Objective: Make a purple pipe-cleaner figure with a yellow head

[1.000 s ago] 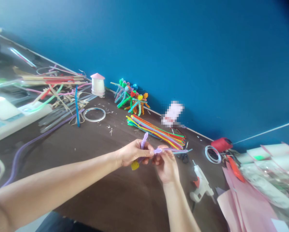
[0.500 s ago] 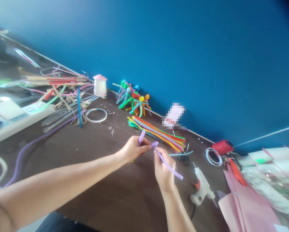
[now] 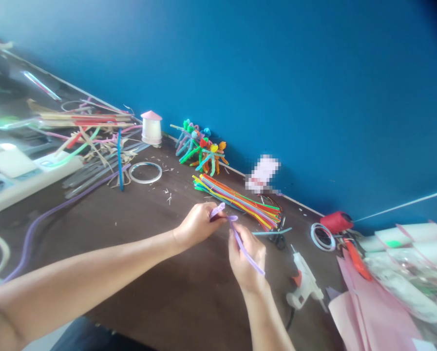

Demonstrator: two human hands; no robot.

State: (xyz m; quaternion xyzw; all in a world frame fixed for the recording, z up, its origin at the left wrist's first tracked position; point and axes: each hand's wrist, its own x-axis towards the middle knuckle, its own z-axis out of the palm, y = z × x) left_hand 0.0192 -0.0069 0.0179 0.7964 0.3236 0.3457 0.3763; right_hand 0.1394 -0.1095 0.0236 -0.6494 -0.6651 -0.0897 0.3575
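A lavender pipe cleaner [image 3: 249,253] runs between my two hands, just above the dark table [image 3: 167,297]. My left hand [image 3: 199,225] is closed on its coiled end, which pokes up past the thumb. Pinched between thumb and fingers of my right hand [image 3: 248,261] is the part near a small loop, and the free tail slants down across that hand. Behind the hands lies a bundle of coloured pipe cleaners [image 3: 240,201]. Further back, small figures of twisted pipe cleaners [image 3: 203,148] stand against the blue wall [image 3: 262,73].
A glue gun [image 3: 306,280] lies to the right, near pink sheets [image 3: 375,302] and a white ring [image 3: 323,237]. Scissors [image 3: 277,240] sit behind my right hand. On the left are another ring [image 3: 145,173], a white pot with pink top [image 3: 151,129] and loose strips [image 3: 97,168].
The pipe cleaner's coiled end has tipped to the right in my left hand. My right hand has shifted slightly left, and the tail hangs more steeply.
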